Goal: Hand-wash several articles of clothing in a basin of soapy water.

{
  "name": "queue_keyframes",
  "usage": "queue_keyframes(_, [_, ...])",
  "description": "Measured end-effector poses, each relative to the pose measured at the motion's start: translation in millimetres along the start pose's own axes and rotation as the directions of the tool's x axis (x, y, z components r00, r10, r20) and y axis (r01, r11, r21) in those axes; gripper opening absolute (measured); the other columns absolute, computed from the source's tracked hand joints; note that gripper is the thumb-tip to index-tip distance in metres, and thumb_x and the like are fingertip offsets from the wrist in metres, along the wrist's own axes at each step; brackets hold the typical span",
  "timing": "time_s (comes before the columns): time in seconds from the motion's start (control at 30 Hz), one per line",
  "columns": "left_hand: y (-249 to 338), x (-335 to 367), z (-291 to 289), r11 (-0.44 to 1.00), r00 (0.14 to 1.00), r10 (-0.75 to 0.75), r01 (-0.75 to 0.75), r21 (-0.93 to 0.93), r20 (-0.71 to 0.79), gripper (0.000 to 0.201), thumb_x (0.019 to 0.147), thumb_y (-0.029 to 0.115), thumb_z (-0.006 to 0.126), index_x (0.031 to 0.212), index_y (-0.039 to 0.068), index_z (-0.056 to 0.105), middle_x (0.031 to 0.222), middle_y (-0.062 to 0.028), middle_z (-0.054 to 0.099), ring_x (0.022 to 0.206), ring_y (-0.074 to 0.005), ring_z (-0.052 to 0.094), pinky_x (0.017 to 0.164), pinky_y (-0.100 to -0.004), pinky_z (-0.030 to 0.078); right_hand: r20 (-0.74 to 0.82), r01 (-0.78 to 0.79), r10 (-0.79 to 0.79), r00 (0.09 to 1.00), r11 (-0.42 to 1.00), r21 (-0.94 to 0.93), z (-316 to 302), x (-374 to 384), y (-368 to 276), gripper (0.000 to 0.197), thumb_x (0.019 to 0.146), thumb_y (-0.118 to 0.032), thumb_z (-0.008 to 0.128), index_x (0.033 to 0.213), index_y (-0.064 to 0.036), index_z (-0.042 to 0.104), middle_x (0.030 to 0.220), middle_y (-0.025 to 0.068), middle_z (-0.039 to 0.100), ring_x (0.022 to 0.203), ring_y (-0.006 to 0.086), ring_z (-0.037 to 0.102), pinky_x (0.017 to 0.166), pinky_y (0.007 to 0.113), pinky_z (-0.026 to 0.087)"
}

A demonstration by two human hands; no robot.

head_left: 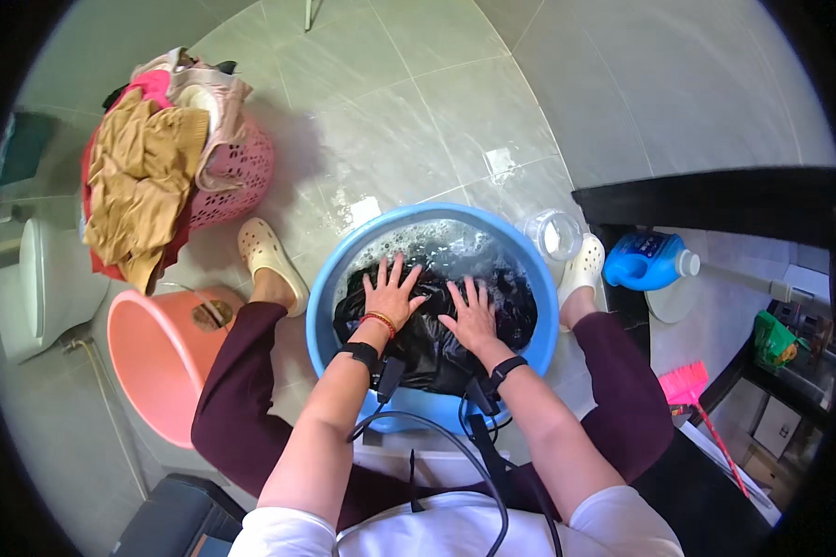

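Between my feet stands a round blue basin (pixel 320 320) with soapy water (pixel 437 239) in it. Wet black clothing (pixel 432 348) lies bunched in the water; its kind cannot be made out. My left hand (pixel 392 295) rests flat on the cloth with its fingers spread, a red band and a black strap at the wrist. To its right, my right hand (pixel 472 320) also lies on the cloth, fingers apart and palm down, with a black strap round the wrist. Neither hand grips anything. Foam gathers along the basin's far side.
A pink laundry basket (pixel 241 172) heaped with clothes stands far left, above a tilted peach bucket (pixel 144 362). Right of the basin are a clear jar (pixel 557 235), a blue detergent bottle (pixel 646 261) and a pink brush (pixel 685 382). Black cables (pixel 446 429) hang near my forearms.
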State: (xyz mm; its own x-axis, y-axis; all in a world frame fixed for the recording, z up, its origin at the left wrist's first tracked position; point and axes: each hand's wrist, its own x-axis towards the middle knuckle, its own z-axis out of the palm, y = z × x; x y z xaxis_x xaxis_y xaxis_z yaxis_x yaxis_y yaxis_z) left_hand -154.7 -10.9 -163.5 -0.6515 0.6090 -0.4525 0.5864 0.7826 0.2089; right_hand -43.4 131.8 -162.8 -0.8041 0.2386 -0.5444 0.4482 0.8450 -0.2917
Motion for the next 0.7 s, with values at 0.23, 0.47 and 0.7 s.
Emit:
queue_keyframes(0.23, [-16,49,19,0.994,0.969,-0.106,0.109,-0.001,0.224,0.054,0.079,0.054,0.043,0.12,0.019,0.047,0.12,-0.0125,0.048,0.113,-0.0273,0.042,0.094,-0.0442,0.031,0.344,-0.179,0.112,0.932,0.969,0.17,-4,67,26,0.064,0.075,-0.047,0.054,0.13,-0.0216,0.032,0.136,0.0133,0.025,0.124,0.0341,0.026,0.096,0.045,0.032])
queue_keyframes(0.47, [-39,70,12,0.887,0.833,-0.271,0.411,-0.212,0.483,0.037,0.076,0.037,0.052,0.101,0.01,0.06,0.103,-0.0167,0.058,0.096,-0.0338,0.055,0.084,-0.04,0.043,0.083,-0.206,0.19,0.978,0.938,0.277,-10,84,24,0.055,0.07,-0.026,0.065,0.119,-0.0125,0.044,0.118,0.0161,0.046,0.111,0.0316,0.042,0.092,0.046,0.033])
queue_keyframes(0.7, [-44,-16,-27,0.944,0.937,0.328,-0.319,0.083,-0.124,0.019,0.069,0.012,0.056,0.088,0.013,0.056,0.077,-0.008,0.051,0.082,-0.0258,0.049,0.07,-0.0378,0.04,-0.083,0.442,-0.443,0.893,0.897,-0.029,-35,-13,46,0.021,0.07,-0.007,0.053,0.09,-0.0118,0.056,0.077,0.008,0.051,0.082,0.0256,0.051,0.072,0.038,0.038])
